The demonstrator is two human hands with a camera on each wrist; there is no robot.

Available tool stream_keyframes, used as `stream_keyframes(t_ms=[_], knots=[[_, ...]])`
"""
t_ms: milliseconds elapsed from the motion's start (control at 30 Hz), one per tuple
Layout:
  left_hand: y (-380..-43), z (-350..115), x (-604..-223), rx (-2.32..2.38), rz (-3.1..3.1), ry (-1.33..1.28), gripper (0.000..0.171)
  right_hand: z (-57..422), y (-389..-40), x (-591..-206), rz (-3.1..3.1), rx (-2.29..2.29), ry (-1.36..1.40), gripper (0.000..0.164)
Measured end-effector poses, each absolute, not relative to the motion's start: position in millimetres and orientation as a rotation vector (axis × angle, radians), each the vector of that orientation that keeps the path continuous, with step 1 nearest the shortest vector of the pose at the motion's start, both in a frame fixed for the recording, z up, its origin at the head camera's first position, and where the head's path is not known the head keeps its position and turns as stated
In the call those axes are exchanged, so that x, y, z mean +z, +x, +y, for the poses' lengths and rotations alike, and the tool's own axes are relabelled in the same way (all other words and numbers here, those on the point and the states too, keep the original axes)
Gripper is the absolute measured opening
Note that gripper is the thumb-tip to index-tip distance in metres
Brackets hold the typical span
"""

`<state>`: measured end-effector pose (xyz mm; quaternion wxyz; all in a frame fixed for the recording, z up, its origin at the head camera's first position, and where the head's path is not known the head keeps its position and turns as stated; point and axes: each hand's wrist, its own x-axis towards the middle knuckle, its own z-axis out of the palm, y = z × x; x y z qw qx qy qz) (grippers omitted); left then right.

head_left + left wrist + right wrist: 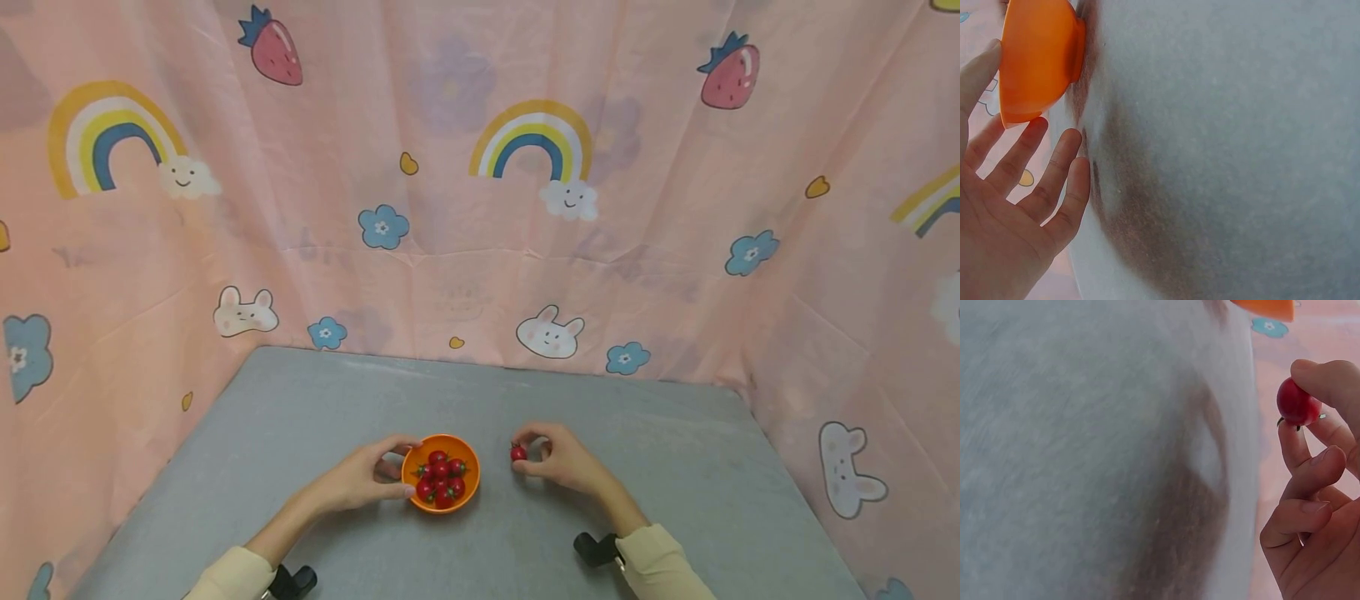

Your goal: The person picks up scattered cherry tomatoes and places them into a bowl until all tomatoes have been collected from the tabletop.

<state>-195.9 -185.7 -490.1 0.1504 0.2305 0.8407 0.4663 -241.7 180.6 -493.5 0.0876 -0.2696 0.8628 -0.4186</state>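
Note:
An orange bowl (476, 492) holding several red cherry tomatoes (441, 469) with green calyxes stands on the grey table. My left hand (365, 477) grips it from the left, thumb at the near rim and forefinger at the far rim. In the left wrist view the other fingers (1066, 150) spread out below the orange bowl (1038, 59). To the right of the bowl, my right hand (562, 457) pinches a single cherry tomato (1296, 403) between thumb and fingertips, its green calyx facing down in the right wrist view. The remaining right fingers curl loosely toward the palm.
The grey table (600, 417) reaches back to a pink curtain (450, 283) printed with rainbows, rabbits and flowers. The curtain also closes off the left and right sides. Black wrist mounts (596, 550) sit at both cream sleeves (660, 562).

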Motion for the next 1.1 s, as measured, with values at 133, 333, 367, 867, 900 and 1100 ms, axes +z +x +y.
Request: stream_keyframes(t_ms=[133, 333, 367, 867, 900, 1100], knots=[[-196.1, -185.6, -490.4, 1.343, 2.412, 0.649, 0.060, 177.0, -242.2, -490.0, 2.549, -1.255, -0.789, 0.028], [-196.6, -185.6, -491.4, 1.351, 2.407, 0.636, 0.061, 169.5, -243.4, -484.1, 2.534, -1.261, -0.784, 0.028], [-196.8, -185.6, -491.5, 1.353, 2.407, 0.636, 0.061, 167.8, -243.6, -482.9, 2.532, -1.263, -0.790, 0.028], [-197.8, -185.7, -491.4, 1.343, 2.409, 0.647, 0.061, 145.1, -244.7, -472.0, 2.494, -1.287, -0.864, 0.028], [-197.7, -185.8, -491.3, 1.344, 2.407, 0.651, 0.061, 143.8, -244.6, -471.5, 2.486, -1.294, -0.865, 0.029], [-197.5, -186.0, -491.7, 1.343, 2.406, 0.658, 0.060, 135.1, -243.8, -470.7, 2.447, -1.336, -0.917, 0.031]])
